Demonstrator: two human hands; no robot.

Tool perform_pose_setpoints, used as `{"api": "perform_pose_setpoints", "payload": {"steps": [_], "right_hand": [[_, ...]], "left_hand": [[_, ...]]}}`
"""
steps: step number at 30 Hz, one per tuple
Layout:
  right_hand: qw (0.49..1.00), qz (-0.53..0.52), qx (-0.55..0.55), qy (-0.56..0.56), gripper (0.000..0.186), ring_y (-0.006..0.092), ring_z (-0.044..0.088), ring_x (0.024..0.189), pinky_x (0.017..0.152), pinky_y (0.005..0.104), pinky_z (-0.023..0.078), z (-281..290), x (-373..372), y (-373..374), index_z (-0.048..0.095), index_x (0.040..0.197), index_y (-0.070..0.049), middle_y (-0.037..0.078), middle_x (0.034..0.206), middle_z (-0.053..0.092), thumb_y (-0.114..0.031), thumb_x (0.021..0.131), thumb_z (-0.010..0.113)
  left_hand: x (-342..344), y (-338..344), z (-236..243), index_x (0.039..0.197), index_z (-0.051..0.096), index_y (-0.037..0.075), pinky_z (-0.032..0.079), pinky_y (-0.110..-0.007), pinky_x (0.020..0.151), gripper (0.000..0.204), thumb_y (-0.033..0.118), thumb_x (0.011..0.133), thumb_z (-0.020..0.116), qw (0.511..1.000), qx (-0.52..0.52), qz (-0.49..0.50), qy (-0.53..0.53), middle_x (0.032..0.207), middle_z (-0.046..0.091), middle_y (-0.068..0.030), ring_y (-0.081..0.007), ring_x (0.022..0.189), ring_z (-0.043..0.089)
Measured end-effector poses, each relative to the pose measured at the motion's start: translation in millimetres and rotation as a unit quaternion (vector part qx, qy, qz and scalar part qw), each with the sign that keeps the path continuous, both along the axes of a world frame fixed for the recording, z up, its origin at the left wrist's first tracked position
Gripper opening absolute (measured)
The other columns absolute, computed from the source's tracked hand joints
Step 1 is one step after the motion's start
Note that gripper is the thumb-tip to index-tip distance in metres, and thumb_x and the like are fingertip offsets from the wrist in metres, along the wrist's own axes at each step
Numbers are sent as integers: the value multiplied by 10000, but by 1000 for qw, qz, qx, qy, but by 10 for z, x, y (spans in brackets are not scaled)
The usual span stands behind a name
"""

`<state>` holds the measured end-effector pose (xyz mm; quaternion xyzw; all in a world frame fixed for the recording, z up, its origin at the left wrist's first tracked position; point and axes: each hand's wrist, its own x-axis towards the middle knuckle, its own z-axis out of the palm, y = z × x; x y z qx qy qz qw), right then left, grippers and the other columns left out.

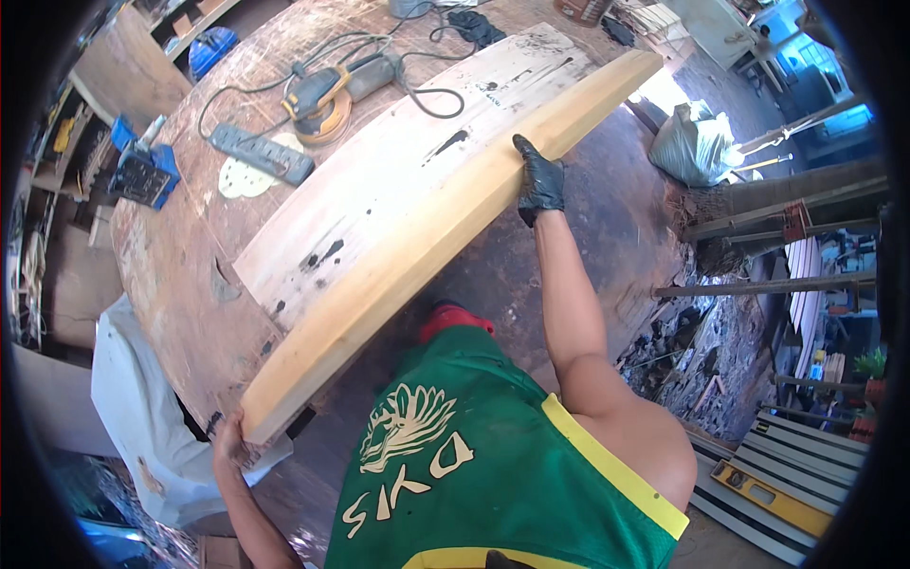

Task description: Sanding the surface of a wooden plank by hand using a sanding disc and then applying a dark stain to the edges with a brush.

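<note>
A long, thick plank of pale yellow wood [408, 270] slants across the middle, from lower left to upper right. My right hand [542, 180], in a black glove, grips its near edge toward the far end, thumb over the top face. At the lower left end my left hand [228, 438] holds the plank's end; most of its fingers are hidden beneath. Just beyond the plank lies a wide, whitish board [379, 180] with black stains and marks. A yellow and black sander [320, 102] with a grey hose rests on the table past that board.
The brown worktable [171, 228] carries a grey power strip [261, 154] beside a pale sanding disc [245, 178]. A blue and black tool [144, 166] stands near its left edge. At right are a filled plastic bag [697, 142], metal bars [768, 284] and a yellow spirit level [770, 495].
</note>
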<state>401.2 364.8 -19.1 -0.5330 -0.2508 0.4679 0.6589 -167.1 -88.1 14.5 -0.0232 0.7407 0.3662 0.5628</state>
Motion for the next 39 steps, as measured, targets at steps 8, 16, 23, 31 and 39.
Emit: {"api": "perform_pose_setpoints", "payload": {"steps": [8,16,23,31,39], "right_hand": [[984,65,-13,168,557,259,664,1130,971,415,564,-286,261,-71,571,1370,-20,121,1230,678,19,856,782],[883,159,113,427,521,381,631,1176,1058,526,498,-312,94,316,566,1343,-32,170,1251,666,-173,855,679],[894,77,86,434,605,366,623,1169,1056,511,478,-449,-97,483,560,1376,-42,162,1257,658,-365,874,660],[892,140,18,429,813,362,573,1263,1102,515,441,-552,92,334,526,1435,-53,174,1364,621,-626,870,645],[978,-115,139,-106,354,109,590,919,731,279,472,-869,345,30,652,1234,-129,-4,1112,654,-408,1023,597]], "left_hand": [[151,-125,-112,1427,537,-79,492,-393,1008,768,589,1053,476,954,-51,-110,275,1326,644,-215,-278,1174,630],[500,166,90,1506,447,51,444,-513,1109,708,584,1049,358,905,245,304,170,1507,501,-162,-350,1371,514],[817,178,-74,1425,504,18,458,-520,1084,690,541,984,407,804,316,425,270,1447,533,-184,-364,1325,539],[769,-70,-358,1280,602,5,461,-521,1069,621,502,962,408,765,398,414,290,1293,630,-183,-372,1237,594],[620,-1,-1075,1229,637,29,467,-510,1061,593,504,964,400,721,373,483,330,1274,644,-167,-350,1199,608]]}}
